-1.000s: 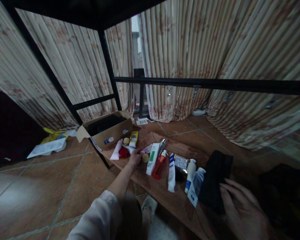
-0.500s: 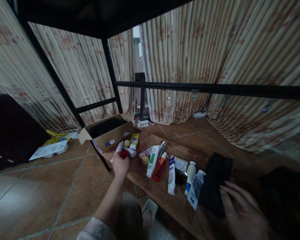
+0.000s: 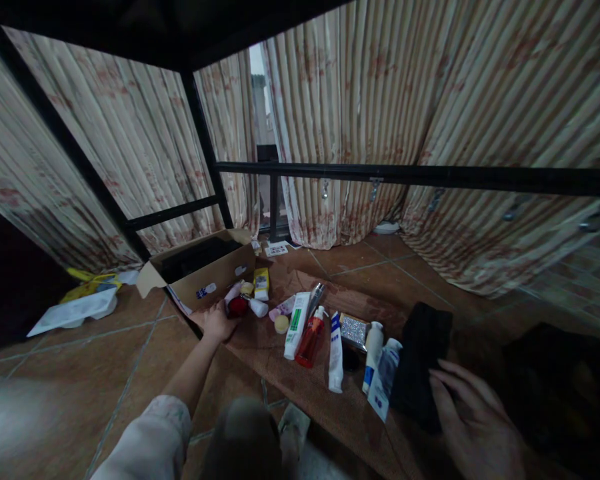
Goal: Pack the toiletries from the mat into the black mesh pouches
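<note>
My left hand (image 3: 219, 323) rests at the board's left edge, beside a red round item (image 3: 237, 307) and a pink tube (image 3: 234, 291); its fingertips are mostly hidden. My right hand (image 3: 477, 417) has thumb and fingertips on the edge of a black cloth pouch (image 3: 420, 367). Between the hands lie a green-and-white tube (image 3: 297, 325), a red pump bottle (image 3: 310, 339), a blue-and-white tube (image 3: 335, 353), a glittery silver box (image 3: 355, 331), a cream tube (image 3: 374, 353) and a clear-looking bluish pack (image 3: 386, 380). A yellow tube (image 3: 261, 284) lies near the carton.
An open cardboard box (image 3: 215, 279) with dark contents stands at the left end of the brown board (image 3: 300, 390). A black metal frame (image 3: 405, 175) crosses in front of curtains (image 3: 360, 87). A white tray (image 3: 80, 311) lies on the tiles; a dark bag (image 3: 565, 380) sits at right.
My left hand has drawn back left from the pink tube, which now lies by the box. My right hand stays at the black pouch. The view has shifted slightly right.
</note>
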{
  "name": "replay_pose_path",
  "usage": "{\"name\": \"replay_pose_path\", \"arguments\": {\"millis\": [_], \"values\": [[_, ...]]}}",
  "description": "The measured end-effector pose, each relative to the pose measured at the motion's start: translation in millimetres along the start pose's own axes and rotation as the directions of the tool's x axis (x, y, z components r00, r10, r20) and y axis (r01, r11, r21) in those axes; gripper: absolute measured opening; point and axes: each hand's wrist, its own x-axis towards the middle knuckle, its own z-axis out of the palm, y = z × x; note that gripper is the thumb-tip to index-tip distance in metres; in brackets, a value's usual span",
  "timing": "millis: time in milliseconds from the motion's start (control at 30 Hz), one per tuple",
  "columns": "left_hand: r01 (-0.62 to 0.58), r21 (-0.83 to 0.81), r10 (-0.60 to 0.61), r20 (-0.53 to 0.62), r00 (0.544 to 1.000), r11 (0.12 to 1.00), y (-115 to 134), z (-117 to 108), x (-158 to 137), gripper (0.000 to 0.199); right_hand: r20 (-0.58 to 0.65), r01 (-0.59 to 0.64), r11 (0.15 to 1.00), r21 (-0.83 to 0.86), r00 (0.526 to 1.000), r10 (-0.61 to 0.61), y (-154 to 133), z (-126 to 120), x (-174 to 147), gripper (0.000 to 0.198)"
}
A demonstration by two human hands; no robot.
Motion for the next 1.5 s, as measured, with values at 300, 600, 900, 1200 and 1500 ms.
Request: {"name": "replay_pose_path", "arguments": {"millis": [300, 600, 900, 1200, 1500], "values": [[-0.065, -0.079, 0.061, -0.057, 0.997, 0.995, -10.6, 5.6, 40.1, 0.048, 0.004, -0.024, 1.000, -0.016, 1.000, 0.024, 0.6, 3.1, -0.4, 0.036], [-0.128, -0.218, 0.064, -0.281, 0.958, 0.967, 43.5, 6.7, -36.2, 0.066, -0.008, -0.010, 1.000, 0.002, 1.000, 0.010, -2.6, 2.7, 0.2, 0.032], [-0.084, -0.166, 0.070, -0.092, 0.993, 0.982, 68.4, 12.2, -32.0, 0.045, -0.029, -0.001, 1.000, 0.024, 1.000, 0.002, -3.8, 0.8, 0.4, 0.027], [0.105, -0.128, -0.120, -0.115, 0.986, 0.986, 42.0, 2.5, -32.0, 0.038, -0.031, -0.027, 0.998, 0.055, 0.999, 0.029, -5.8, -2.1, 0.8, 0.024], [-0.399, -0.287, 0.375, -0.137, 0.917, 0.871, 105.5, -13.2, -42.7, 0.047, -0.046, -0.031, 0.997, 0.068, 0.998, 0.035, -10.4, -4.7, 2.7, 0.023]]}}
